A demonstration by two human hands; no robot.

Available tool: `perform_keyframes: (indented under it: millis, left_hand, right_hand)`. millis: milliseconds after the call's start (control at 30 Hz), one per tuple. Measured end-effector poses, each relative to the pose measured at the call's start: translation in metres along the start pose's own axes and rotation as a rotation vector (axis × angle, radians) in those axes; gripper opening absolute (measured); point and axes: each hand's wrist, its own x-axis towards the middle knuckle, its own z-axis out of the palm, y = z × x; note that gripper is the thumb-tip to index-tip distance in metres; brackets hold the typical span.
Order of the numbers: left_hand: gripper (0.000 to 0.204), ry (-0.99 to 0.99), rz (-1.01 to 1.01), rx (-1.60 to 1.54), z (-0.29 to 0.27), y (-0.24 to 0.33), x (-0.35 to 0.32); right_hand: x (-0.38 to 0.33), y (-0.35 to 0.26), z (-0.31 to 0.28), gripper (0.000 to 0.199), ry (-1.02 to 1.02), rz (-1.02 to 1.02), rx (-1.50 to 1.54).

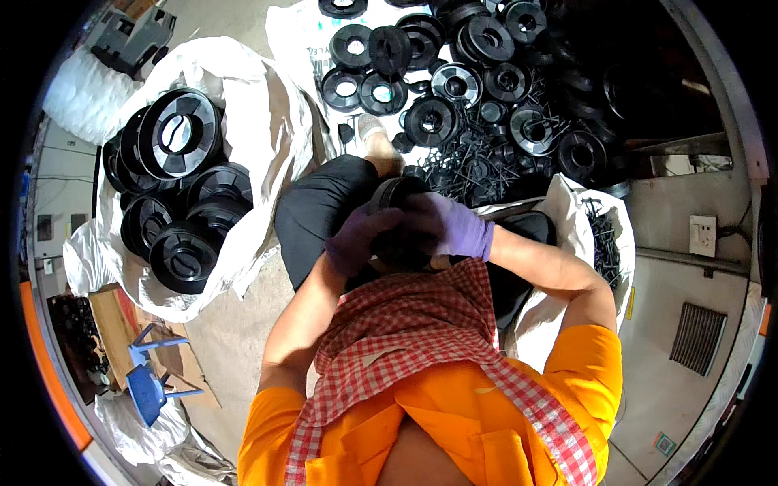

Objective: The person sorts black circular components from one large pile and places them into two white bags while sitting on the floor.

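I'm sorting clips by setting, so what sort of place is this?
Probably a small workshop or factory corner: round black plastic spools lie heaped in front of the person, more sit in a large open white sack on the left, and thin black plastic sticks are scattered by the heap.

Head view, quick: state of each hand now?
Left hand: closed, holding a black spool.
Right hand: against the same spool; fingertips shadowed, grip cannot be told.

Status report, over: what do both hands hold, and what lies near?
Left hand and right hand, purple-gloved, on black round part, partly hidden. Black sticks heaped ahead. White sack of spools at left.
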Motion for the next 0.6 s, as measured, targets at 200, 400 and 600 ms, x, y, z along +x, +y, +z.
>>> perform_keyframes:
  millis: [200, 400, 600]
  left_hand:
    - [0.069, 0.131, 0.452, 0.552, 0.031, -0.033, -0.001]
    - [0.081, 0.198, 0.252, 0.250, 0.015, -0.052, -0.002]
    - [0.088, 0.249, 0.466, 0.672, 0.001, -0.076, 0.003]
  right_hand:
    - [-0.017, -0.002, 0.031, 0.042, 0.399, 0.703, 0.698]
    - [-0.025, -0.007, 0.018, 0.050, 0.253, 0.458, 0.069]
    - [-0.024, -0.009, 0.024, 0.045, 0.207, 1.171, 1.195]
